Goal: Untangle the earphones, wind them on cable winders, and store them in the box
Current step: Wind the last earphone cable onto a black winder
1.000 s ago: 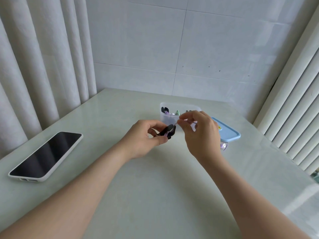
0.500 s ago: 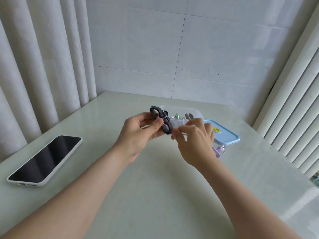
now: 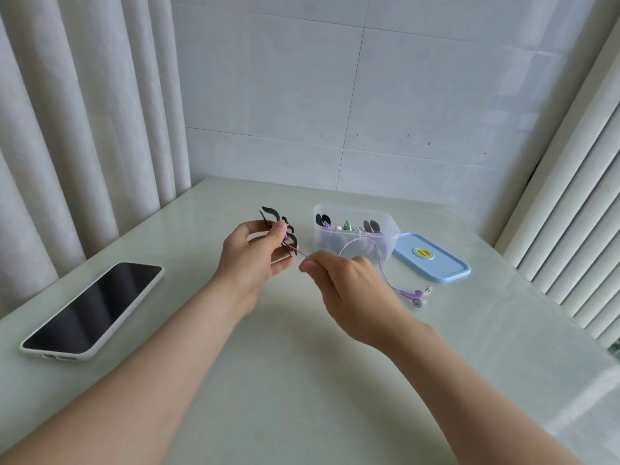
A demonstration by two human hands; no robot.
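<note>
Fingers of the left hand pinch a black winder; right hand beside it pinches the purple cable, earbuds trailing right.

yellow sticker on blue lid (print unreadable), no legible text

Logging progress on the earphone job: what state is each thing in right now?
Left hand: shut on black winder.
Right hand: pinching purple earphone cable, pulled taut.
Earbuds: lying on table.
Box: open, holding winders.
Blue lid: off, flat beside box.
Phone: screen dark.
</note>
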